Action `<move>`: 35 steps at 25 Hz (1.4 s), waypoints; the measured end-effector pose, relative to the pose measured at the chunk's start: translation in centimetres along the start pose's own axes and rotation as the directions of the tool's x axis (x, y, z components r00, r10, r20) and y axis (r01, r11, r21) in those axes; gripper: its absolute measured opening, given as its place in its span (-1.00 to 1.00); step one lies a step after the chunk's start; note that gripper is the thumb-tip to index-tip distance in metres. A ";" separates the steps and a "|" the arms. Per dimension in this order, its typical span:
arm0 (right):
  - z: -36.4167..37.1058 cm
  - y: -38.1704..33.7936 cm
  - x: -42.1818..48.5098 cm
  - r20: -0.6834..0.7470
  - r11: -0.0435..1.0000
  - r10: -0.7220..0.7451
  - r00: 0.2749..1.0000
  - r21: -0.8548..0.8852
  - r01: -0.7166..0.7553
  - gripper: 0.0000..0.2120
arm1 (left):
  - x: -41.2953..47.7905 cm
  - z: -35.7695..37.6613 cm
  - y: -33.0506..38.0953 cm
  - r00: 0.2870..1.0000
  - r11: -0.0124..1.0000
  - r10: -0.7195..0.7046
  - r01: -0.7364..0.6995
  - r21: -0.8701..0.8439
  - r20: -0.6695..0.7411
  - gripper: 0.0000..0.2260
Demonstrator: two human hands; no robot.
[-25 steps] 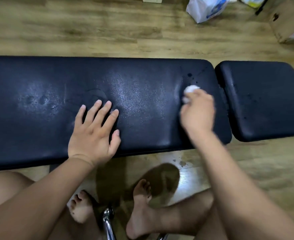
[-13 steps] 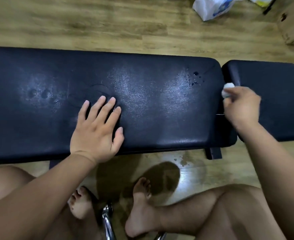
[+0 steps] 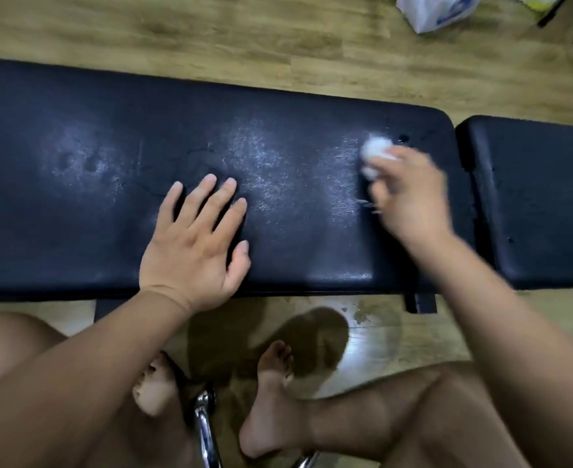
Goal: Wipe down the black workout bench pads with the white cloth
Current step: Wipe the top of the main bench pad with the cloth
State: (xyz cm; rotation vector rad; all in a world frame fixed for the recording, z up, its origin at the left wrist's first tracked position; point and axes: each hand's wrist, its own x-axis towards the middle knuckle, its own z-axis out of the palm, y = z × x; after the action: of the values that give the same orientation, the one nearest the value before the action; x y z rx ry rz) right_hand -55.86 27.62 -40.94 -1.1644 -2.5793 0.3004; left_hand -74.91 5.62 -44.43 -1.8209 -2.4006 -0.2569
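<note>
The long black bench pad (image 3: 76, 204) runs across the view, with a shorter black pad (image 3: 541, 204) to its right past a narrow gap. My left hand (image 3: 194, 241) lies flat on the long pad's middle, fingers straight and spread. My right hand (image 3: 410, 197), blurred, grips a bunched white cloth (image 3: 373, 157) against the right end of the long pad. A few dark droplets (image 3: 402, 138) sit just beyond the cloth.
Wooden floor (image 3: 244, 38) lies beyond the bench, with a white plastic bag (image 3: 437, 10) at the top right. A wet patch (image 3: 312, 339) darkens the floor under the bench, beside my bare feet (image 3: 268, 400) and a chrome tube (image 3: 206, 430).
My right hand with the cloth swept right to the gap between the pads, then back left onto the long pad's right end. The left hand has stayed flat in place.
</note>
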 end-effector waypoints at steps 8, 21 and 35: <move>0.7 -0.6 4.4 -0.111 0.952 0.275 0.955 -0.107 -0.286 -0.89 | 0.0 0.0 -0.1 1.000 1.000 0.010 -0.010 0.011 0.003 -0.51; -3.8 8.0 6.3 -0.051 0.854 0.488 0.871 -0.177 -0.489 -0.73 | -0.2 0.1 -0.1 1.000 1.000 0.015 -0.015 0.000 0.000 -0.51; -2.0 7.1 9.7 0.085 0.957 0.221 0.971 -0.212 -0.200 -0.71 | -0.2 0.5 -0.2 0.999 1.000 0.016 -0.016 0.003 -0.042 -0.52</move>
State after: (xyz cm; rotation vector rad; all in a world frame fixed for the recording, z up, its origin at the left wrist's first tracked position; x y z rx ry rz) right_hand -56.37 39.72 -39.46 -1.5414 -2.6295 0.1509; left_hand -75.04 5.51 -44.97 -1.8148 -2.3562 -0.2879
